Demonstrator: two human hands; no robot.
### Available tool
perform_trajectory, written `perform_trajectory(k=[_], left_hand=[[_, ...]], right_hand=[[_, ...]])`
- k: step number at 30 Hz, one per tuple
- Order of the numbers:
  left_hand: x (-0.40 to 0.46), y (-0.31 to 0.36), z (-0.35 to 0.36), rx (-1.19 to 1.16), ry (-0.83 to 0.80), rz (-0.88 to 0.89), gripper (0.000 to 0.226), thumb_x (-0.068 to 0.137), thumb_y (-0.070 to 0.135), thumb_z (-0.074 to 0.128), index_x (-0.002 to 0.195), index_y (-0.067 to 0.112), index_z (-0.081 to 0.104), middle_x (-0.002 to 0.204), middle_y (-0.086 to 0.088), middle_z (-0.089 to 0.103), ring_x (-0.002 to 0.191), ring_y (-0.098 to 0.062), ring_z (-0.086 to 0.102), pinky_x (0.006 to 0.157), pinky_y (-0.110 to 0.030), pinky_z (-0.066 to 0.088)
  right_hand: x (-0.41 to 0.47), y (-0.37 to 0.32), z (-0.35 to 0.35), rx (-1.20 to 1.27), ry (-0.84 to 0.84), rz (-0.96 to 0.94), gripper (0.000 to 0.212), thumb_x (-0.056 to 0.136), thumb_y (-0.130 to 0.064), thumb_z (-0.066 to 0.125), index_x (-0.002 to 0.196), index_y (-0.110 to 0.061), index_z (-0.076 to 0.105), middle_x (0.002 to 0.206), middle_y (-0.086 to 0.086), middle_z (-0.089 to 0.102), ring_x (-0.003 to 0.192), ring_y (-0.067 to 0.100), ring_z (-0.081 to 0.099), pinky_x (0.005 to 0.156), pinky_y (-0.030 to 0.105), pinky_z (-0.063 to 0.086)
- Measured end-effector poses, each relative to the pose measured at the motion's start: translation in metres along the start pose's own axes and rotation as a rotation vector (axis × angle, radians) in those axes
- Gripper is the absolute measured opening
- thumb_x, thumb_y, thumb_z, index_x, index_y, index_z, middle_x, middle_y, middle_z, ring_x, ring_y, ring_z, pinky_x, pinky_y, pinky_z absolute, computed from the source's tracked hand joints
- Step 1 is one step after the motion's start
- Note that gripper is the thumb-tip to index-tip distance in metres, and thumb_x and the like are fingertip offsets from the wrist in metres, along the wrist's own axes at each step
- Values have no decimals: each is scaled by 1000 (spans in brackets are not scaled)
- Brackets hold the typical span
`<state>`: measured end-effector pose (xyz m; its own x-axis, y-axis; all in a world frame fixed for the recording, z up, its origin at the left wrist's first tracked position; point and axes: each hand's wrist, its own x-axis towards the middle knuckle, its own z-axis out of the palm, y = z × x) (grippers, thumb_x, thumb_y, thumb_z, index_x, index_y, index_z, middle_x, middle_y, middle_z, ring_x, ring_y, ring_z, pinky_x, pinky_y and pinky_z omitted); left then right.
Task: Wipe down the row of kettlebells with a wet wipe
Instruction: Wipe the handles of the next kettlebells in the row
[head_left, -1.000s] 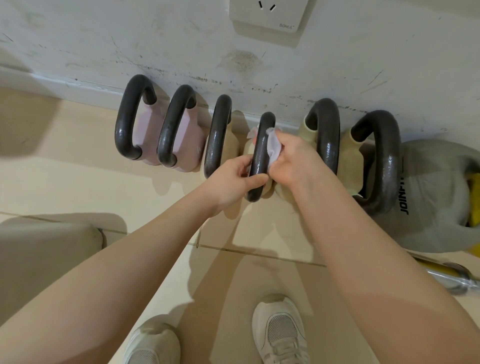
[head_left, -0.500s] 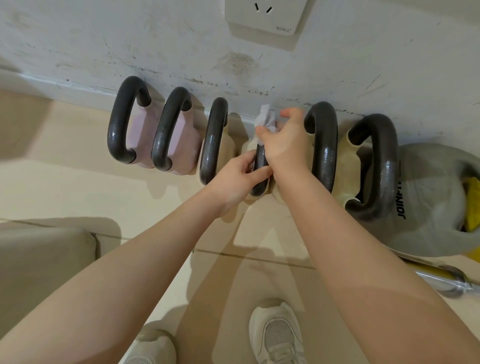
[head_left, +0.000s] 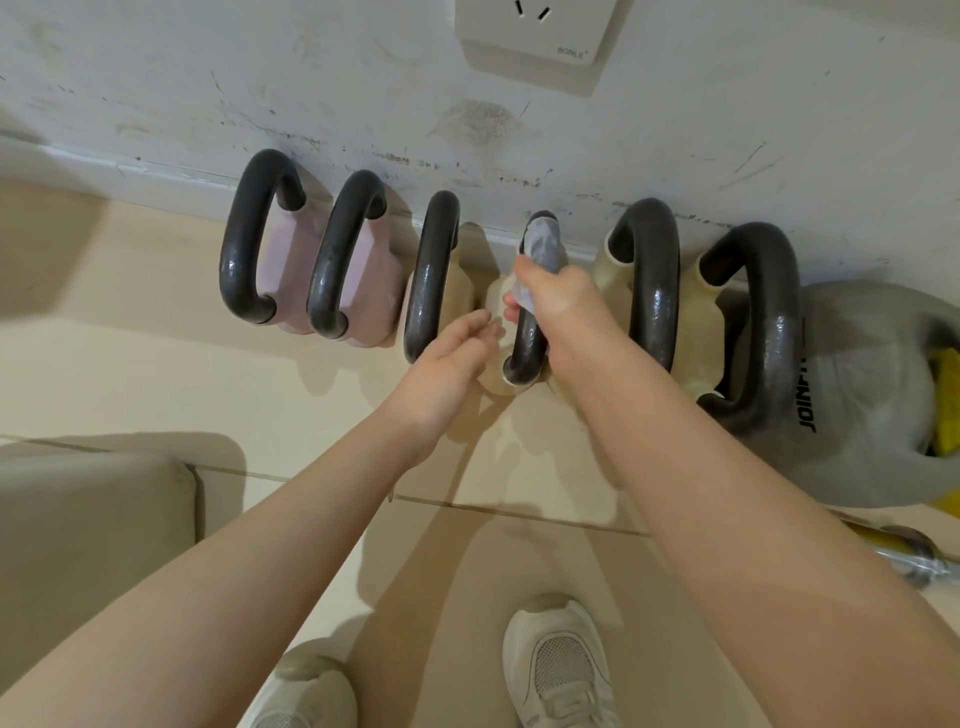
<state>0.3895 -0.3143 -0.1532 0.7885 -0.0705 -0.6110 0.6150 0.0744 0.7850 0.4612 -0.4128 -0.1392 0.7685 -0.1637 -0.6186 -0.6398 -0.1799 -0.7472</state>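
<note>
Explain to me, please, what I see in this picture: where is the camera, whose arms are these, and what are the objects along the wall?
The camera sits on a person's head and looks down, so the two bare arms and the pale shoes at the bottom belong to that person. No machine is involved. Along the wall, on the tiled floor, stands a row of kettlebells with dark handles: two pink ones at the left, then several cream ones. At the far right lies a larger grey kettlebell. The right hand grips the handle of the fourth kettlebell through a wet wipe, wiping it. The left hand is open beside that handle and holds nothing. A wall socket is above.
</note>
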Motion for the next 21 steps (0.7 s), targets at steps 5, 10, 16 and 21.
perform_trajectory(k=[5,10,16,21], left_hand=[[1,12,3,-118,43,3,31,96,45,37,107,24,57,116,5,60,120,-10,50,113,-34,31],[-8,5,11,-28,7,-36,49,97,51,23,127,23,50,134,5,53,129,-8,43,116,-35,24],[-12,0,10,19,32,-31,55,99,48,18,141,19,38,147,5,38,138,-9,32,116,-29,21],[-13,0,1,32,35,-56,50,98,51,19,131,28,49,133,15,50,132,-6,37,110,-24,22]], right_hand=[[-1,3,6,-95,64,-108,28,94,-36,46,94,-10,55,77,3,63,77,21,59,75,32,47],[-36,56,3,-265,77,-215,21,91,-26,50,99,-7,48,97,10,60,82,23,58,66,32,43],[-21,59,18,-292,312,-264,29,80,-31,59,97,-8,56,129,9,48,112,28,50,97,47,42],[18,22,14,-114,260,-172,42,85,-35,59,110,-2,54,118,10,53,97,23,57,91,36,48]])
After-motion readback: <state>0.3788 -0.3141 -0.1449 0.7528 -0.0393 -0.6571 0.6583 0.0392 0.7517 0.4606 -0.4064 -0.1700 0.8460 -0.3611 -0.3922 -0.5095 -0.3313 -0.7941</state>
